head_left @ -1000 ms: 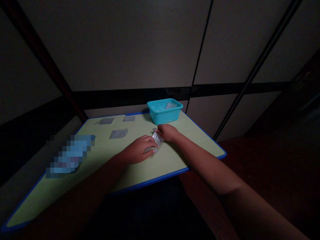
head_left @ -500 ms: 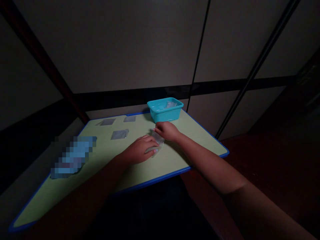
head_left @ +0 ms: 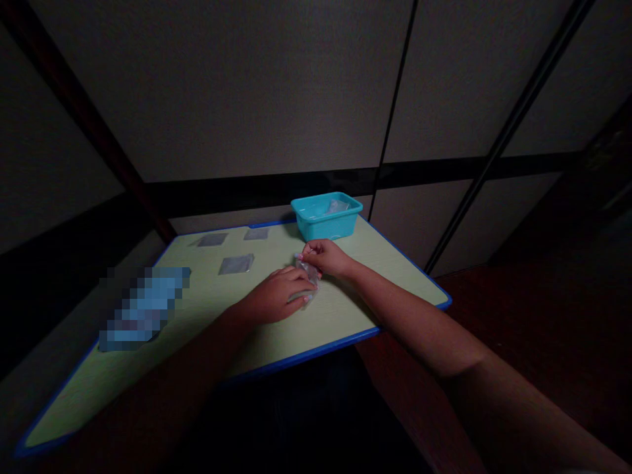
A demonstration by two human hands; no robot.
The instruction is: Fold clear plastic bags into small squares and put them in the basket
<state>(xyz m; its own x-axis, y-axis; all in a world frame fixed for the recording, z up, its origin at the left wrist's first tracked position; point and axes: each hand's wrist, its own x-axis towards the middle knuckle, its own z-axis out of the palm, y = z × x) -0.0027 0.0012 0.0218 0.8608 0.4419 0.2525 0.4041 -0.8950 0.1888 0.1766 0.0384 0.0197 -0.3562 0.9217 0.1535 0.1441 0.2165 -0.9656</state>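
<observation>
A small clear plastic bag is between my two hands, low over the table, its surface crumpled. My right hand pinches its far edge between thumb and fingertips. Across the near left part of the bag lies my left hand, its fingers on top and the thumb at the near side, gripping it. Part of the bag is hidden under the fingers. Flat on the table to the left are three similar clear bags: one nearer, one at the back left and one at the back.
A turquoise plastic basket with clear plastic inside stands at the back of the pale green table, which has a blue rim. A blurred blue item lies at the left. Wall panels rise behind the table.
My right thumb and fingers have shifted slightly left along the bag's far edge, and the bag is more crumpled. My left hand has stayed almost still.
</observation>
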